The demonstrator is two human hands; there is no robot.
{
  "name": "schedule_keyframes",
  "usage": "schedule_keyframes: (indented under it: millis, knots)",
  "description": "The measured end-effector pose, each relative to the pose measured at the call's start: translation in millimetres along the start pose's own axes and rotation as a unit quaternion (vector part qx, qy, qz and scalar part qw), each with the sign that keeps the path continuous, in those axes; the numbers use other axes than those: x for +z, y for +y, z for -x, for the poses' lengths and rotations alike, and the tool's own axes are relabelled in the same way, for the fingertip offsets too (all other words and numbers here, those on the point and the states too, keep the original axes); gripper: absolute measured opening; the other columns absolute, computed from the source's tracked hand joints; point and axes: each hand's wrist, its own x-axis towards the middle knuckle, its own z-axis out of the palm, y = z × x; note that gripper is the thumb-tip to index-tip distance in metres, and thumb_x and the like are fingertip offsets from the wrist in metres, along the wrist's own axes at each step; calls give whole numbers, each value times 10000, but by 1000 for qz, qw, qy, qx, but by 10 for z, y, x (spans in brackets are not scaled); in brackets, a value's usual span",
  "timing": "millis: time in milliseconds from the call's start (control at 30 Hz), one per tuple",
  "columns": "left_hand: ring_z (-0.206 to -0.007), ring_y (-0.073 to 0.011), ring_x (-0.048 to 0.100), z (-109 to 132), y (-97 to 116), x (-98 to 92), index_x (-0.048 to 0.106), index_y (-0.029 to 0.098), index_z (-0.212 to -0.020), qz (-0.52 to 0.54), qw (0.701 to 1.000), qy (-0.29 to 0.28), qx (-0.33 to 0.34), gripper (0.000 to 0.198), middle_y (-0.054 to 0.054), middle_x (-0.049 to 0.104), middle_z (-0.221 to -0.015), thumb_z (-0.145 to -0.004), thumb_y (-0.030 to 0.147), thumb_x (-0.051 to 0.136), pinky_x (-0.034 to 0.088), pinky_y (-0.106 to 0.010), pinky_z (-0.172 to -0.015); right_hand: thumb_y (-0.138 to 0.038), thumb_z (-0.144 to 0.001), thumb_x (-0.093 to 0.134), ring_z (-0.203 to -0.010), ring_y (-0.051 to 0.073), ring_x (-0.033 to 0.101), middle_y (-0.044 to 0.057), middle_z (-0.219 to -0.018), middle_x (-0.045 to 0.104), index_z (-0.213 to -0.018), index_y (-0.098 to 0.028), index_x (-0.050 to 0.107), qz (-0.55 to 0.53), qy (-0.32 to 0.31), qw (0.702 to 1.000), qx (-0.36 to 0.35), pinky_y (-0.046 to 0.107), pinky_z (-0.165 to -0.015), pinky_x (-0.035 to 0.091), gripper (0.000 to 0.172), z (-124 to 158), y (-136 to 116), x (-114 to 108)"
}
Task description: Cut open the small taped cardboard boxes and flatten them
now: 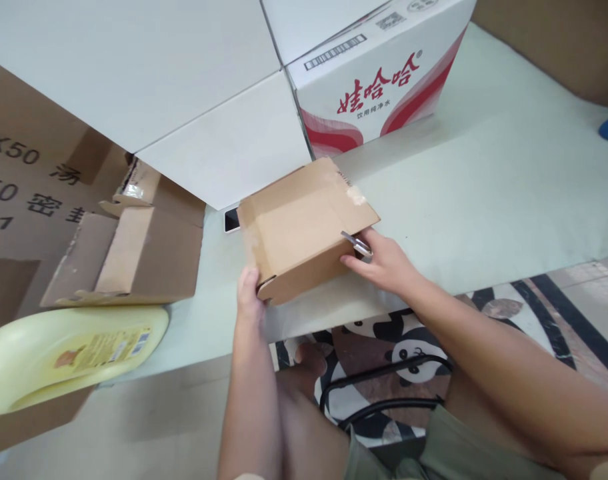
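Observation:
A small brown cardboard box [304,220] rests near the front edge of the pale green tabletop, its flat top facing up. My left hand [249,293] is closed on the box's near left corner, thumb along the edge. At the near right side, my right hand [381,259] holds a metal box cutter [358,244] whose blade points left over the box's edge. Fingers of that hand also touch the box's side. Part of a phone [232,220] shows beyond the box's left side; the rest is hidden.
White cartons [224,143] and a red-and-white water carton [379,100] stand behind. To the left are an opened brown carton [154,257] and a pale yellow bottle [79,353] on its side. A dark chair frame [384,373] and panda-print mat [414,353] lie below.

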Motion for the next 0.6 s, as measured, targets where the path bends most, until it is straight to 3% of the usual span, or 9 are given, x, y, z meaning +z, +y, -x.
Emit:
schedule_keyframes:
  millis: [233,367,433,600]
  knots:
    - [-649,-175,699,-23,13,70,708,166,-803,5,1000,-10,-17,568,-62,758,-766,-460,557,935,529,-247,-582,-446,-823,678,-1184,384,657,161,-1267,691,-1336,-199,513,-94,-87,992,-3,542,-979,534,593,-5,59,7]
    - [-343,-127,498,-4,37,68,644,182,-699,-17,998,-62,-23,555,11,550,-411,-526,652,886,335,-222,-358,-414,-839,683,-1302,361,605,151,-1366,652,-1397,-222,472,-142,-99,984,-30,547,-1086,490,627,-4,116,36]
    - [-277,-109,397,5,47,70,606,196,-651,-21,997,-73,-26,568,39,457,-334,-527,682,872,258,-220,-328,-420,-839,673,-1343,363,574,164,-1398,630,-1416,-205,450,-152,-103,982,-29,554,-1115,466,654,-10,123,41]
    - [-324,-92,419,6,71,100,554,190,-592,-2,999,-48,-14,561,27,492,-376,-504,625,898,305,-213,-377,-429,-836,644,-1316,368,582,185,-1391,625,-1346,-177,492,-153,-104,982,-33,555,-1090,466,590,-35,110,40]
